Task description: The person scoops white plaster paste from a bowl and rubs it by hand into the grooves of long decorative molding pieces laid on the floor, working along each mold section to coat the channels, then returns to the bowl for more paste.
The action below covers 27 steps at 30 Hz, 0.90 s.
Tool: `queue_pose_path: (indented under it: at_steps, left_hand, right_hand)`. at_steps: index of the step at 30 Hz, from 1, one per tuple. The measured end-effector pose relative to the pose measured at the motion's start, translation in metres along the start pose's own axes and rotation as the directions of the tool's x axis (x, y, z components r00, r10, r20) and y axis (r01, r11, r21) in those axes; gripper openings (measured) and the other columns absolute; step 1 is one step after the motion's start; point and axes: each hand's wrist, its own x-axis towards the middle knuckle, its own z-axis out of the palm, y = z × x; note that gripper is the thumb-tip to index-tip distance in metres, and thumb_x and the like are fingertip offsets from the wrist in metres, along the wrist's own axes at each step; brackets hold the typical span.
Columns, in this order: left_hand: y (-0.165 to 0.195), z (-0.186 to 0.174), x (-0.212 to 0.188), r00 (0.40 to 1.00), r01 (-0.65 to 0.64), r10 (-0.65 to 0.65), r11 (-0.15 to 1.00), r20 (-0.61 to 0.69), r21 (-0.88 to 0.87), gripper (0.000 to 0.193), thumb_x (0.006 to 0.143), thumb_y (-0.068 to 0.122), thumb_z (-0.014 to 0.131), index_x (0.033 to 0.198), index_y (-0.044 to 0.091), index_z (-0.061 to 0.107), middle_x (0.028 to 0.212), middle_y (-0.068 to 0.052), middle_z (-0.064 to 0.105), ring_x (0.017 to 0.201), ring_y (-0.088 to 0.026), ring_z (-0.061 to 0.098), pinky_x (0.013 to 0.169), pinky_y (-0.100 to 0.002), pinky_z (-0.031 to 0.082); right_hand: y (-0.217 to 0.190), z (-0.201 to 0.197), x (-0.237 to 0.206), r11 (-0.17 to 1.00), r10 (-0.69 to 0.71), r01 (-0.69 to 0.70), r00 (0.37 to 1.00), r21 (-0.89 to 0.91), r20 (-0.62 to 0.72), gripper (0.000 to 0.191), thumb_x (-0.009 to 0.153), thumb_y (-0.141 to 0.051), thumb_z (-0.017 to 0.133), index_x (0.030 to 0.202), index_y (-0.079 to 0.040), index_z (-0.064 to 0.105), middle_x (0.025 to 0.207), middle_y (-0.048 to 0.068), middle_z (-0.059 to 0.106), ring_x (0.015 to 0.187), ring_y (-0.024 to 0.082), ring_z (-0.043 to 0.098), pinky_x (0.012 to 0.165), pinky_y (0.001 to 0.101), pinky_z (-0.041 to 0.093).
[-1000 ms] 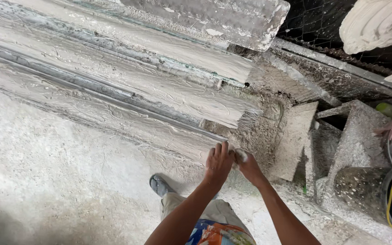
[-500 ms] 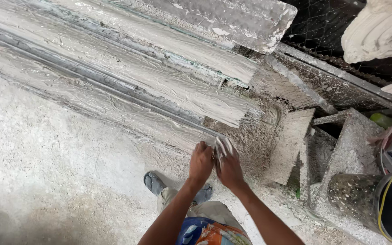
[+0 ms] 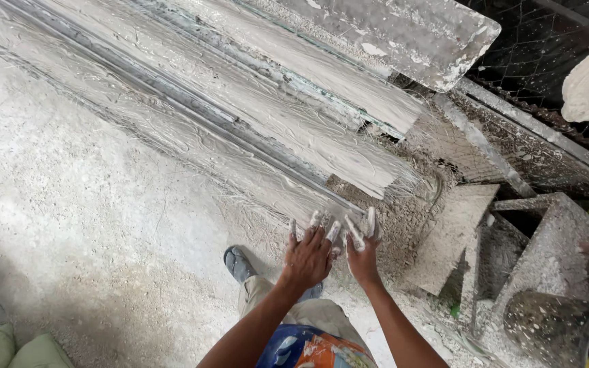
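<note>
Long white plaster mouldings covered in wet fibre strands lie slantwise across the dusty floor. My left hand and my right hand rest side by side on the near end of the lowest moulding. The fingers of both are spread and coated in white plaster. Neither hand holds anything. Loose fibres fan out past the moulding's end, just above my right hand.
My sandalled foot stands left of my hands. A plaster-splashed slab leans at the top, with wire mesh behind. Concrete blocks and a spattered bucket crowd the right. Green cushions sit bottom left.
My hands were pressed together half a second ago. They have since parted and laid flat with fingers spread on the moulding's end. The view has shifted slightly.
</note>
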Motion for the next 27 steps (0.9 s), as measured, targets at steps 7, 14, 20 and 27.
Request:
queue_pose_path:
  at_steps: [7, 14, 20, 27]
  left_hand:
    - [0.034, -0.013, -0.023, 0.985, 0.033, -0.031, 0.999, 0.171, -0.01, 0.028, 0.091, 0.021, 0.06, 0.116, 0.011, 0.068, 0.129, -0.023, 0.059, 0.125, -0.038, 0.055, 0.102, -0.063, 0.04]
    - [0.043, -0.028, -0.015, 0.899, 0.394, -0.31, 0.88, 0.308, -0.264, 0.024, 0.092, 0.017, 0.057, 0.111, 0.011, 0.071, 0.096, -0.021, 0.07, 0.085, -0.04, 0.072, 0.076, -0.055, 0.056]
    - [0.002, -0.057, 0.0, 0.817, 0.576, -0.558, 0.788, 0.145, -0.216, 0.025, 0.092, 0.018, 0.053, 0.107, 0.01, 0.072, 0.088, -0.02, 0.071, 0.077, -0.041, 0.072, 0.066, -0.056, 0.055]
    - [0.027, -0.034, -0.01, 0.8, 0.599, -0.581, 0.788, 0.15, -0.146, 0.029, 0.091, 0.017, 0.057, 0.114, 0.0, 0.061, 0.114, -0.025, 0.057, 0.096, -0.041, 0.063, 0.081, -0.062, 0.048]
  right_hand:
    - [-0.003, -0.013, 0.005, 0.904, 0.327, -0.323, 0.945, 0.282, 0.033, 0.107, 0.087, -0.041, 0.079, 0.156, 0.006, 0.013, 0.155, 0.032, 0.034, 0.139, 0.036, 0.043, 0.112, 0.0427, 0.04]
    - [0.016, -0.013, 0.011, 0.987, 0.16, -0.16, 0.985, -0.013, 0.069, 0.104, 0.094, -0.053, 0.07, 0.159, 0.006, 0.013, 0.162, 0.04, 0.017, 0.153, 0.047, 0.02, 0.125, 0.0495, 0.024]
    - [-0.03, -0.042, 0.008, 0.899, -0.19, 0.236, 0.969, -0.369, 0.157, 0.095, 0.096, -0.045, 0.057, 0.161, 0.001, 0.006, 0.167, 0.032, 0.0, 0.154, 0.052, 0.0, 0.122, 0.0617, 0.009]
    - [-0.125, -0.072, -0.006, 0.399, -0.323, 0.629, 0.778, -0.667, 0.539, 0.077, 0.1, -0.041, 0.045, 0.157, 0.003, 0.02, 0.167, 0.024, 0.009, 0.154, 0.043, 0.006, 0.12, 0.0612, 0.008]
